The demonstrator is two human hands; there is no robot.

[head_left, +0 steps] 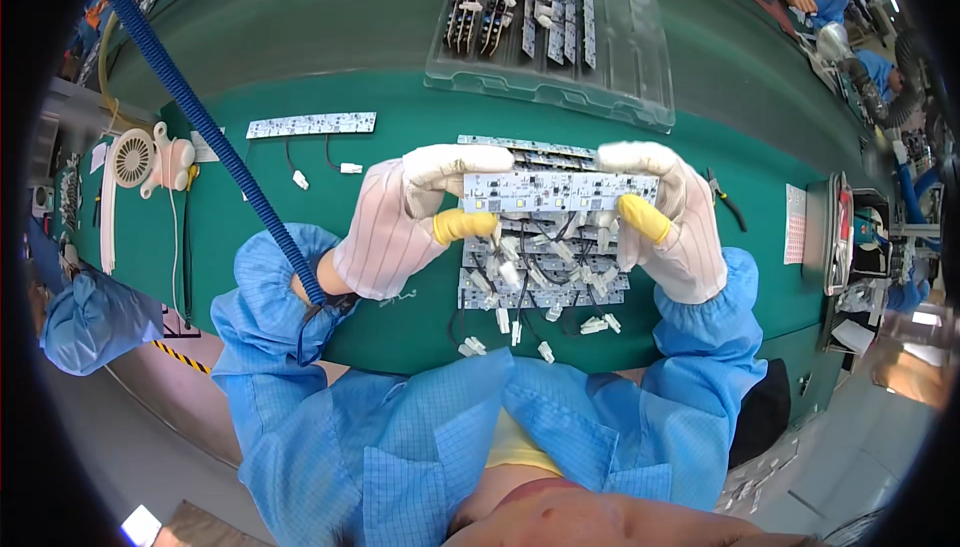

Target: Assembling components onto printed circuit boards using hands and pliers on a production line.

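Note:
Between my two gloved hands I hold a long white circuit board level above the bench. My left hand pinches its left end, with a yellow finger cot on the thumb below and the fingers along the top. At the right end my right hand grips in the same way, its thumb also in a yellow cot. Below and behind the board lie several more circuit boards in stacked rows, with black wires and white connectors strewn over them. A single board with two wired connectors rests farther left.
A clear plastic tray at the back holds several upright boards. A blue coiled cord runs to my left wrist. On the left stands a small fan; on the right lie pliers. Co-workers' blue sleeves show at the edges.

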